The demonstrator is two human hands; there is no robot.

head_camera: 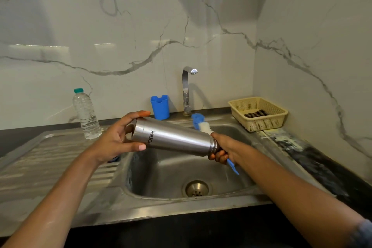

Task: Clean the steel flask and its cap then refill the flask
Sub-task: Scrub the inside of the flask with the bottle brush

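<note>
At mid-frame over the sink (161, 171), the left hand (118, 139) grips the uncapped steel flask (177, 139) and the right hand (223, 149) clasps a bottle brush (201, 124), so scrubbing seems underway; cap, refill remain.

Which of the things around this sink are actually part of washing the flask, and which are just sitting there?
In use:
steel flask, held by the left hand
blue bottle brush, in the right hand
sink
tap, not running
plastic water bottle, perhaps for the refill

Lying about:
blue holder
cream basket
</note>
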